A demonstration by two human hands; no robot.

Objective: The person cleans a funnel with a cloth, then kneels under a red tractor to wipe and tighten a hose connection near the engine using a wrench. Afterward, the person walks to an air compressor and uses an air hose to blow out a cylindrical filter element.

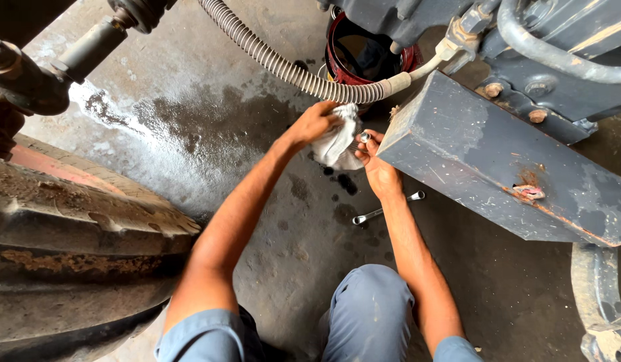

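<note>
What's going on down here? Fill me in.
A person crouches on a stained concrete floor beside a large tyre, under a grey machine. The left hand presses a white rag against a small metal part pinched in the right hand. A wrench lies on the floor just past the right wrist. A ribbed hose runs overhead, and a red bucket sits behind it.

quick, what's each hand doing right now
Left hand: closed on a white rag.
Right hand: fingers pinching a small metal nut against the rag.
</note>
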